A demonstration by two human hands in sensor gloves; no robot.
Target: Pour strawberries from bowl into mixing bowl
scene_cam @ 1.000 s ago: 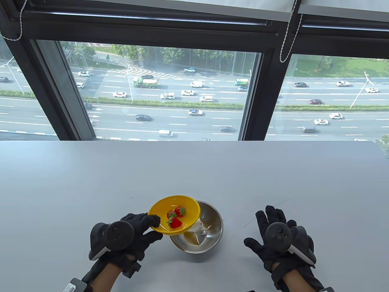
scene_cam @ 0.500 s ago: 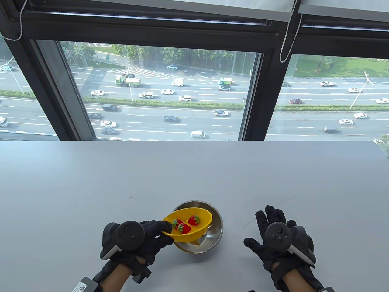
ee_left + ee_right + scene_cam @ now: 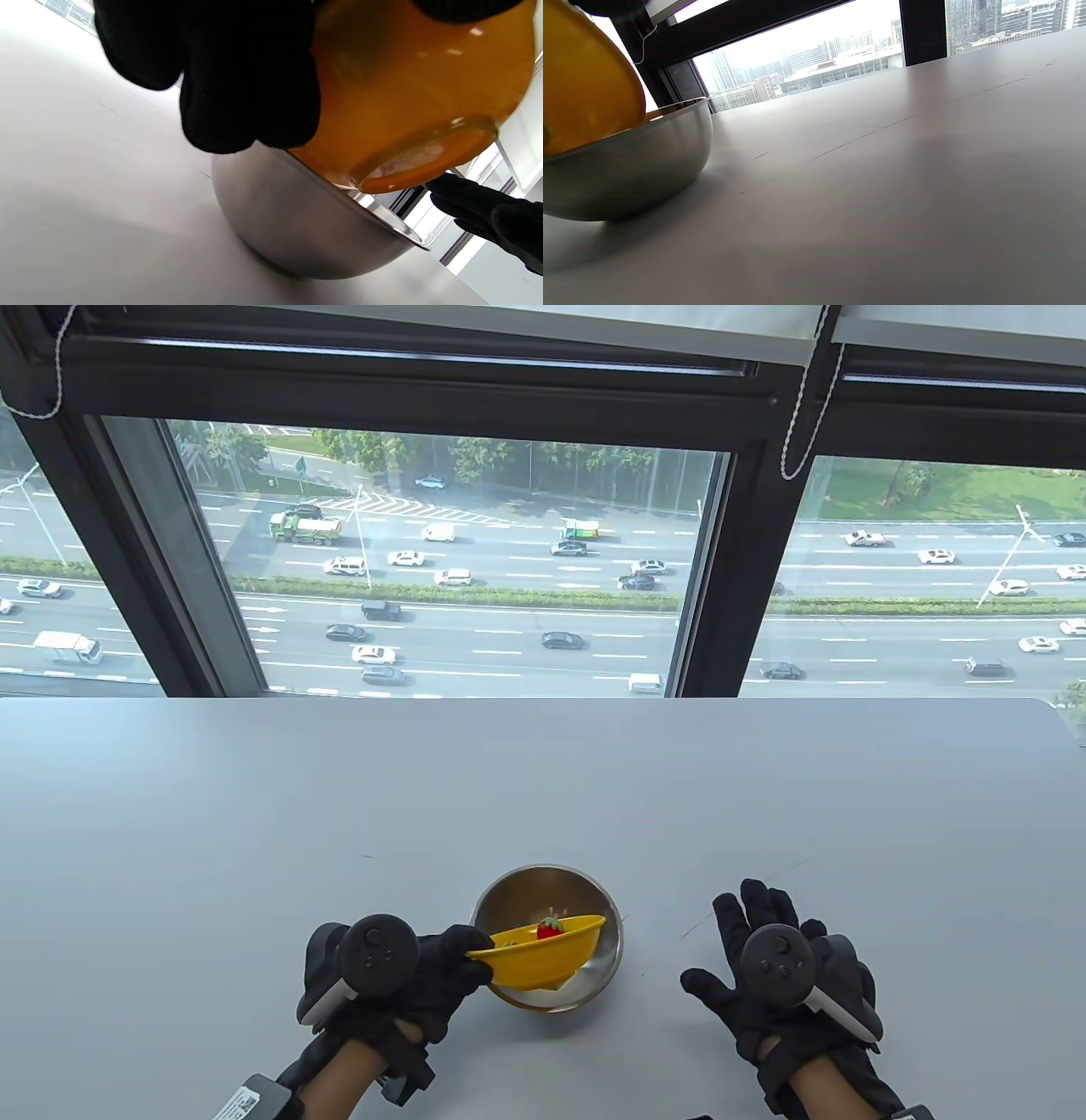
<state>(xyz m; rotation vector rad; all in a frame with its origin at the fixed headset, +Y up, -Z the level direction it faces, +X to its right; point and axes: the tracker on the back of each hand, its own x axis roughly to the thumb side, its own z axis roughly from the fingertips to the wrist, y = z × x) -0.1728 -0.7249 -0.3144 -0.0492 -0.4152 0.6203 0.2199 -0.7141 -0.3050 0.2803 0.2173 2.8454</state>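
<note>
My left hand grips the near-left rim of a yellow bowl and holds it tilted steeply away from me over a steel mixing bowl on the grey table. One red strawberry shows at the yellow bowl's rim; the others are hidden. In the left wrist view my gloved fingers wrap the yellow bowl's underside, whose foot touches the steel bowl's rim. My right hand rests flat and open on the table to the right of the bowls, holding nothing.
The grey table runs back to a large window with dark frames. The right wrist view shows the steel bowl and yellow bowl at its left, with bare table beyond.
My left hand moved right and tipped the yellow bowl further over the steel bowl. The strawberries slid toward its far rim; only one shows now. My right hand has not moved.
</note>
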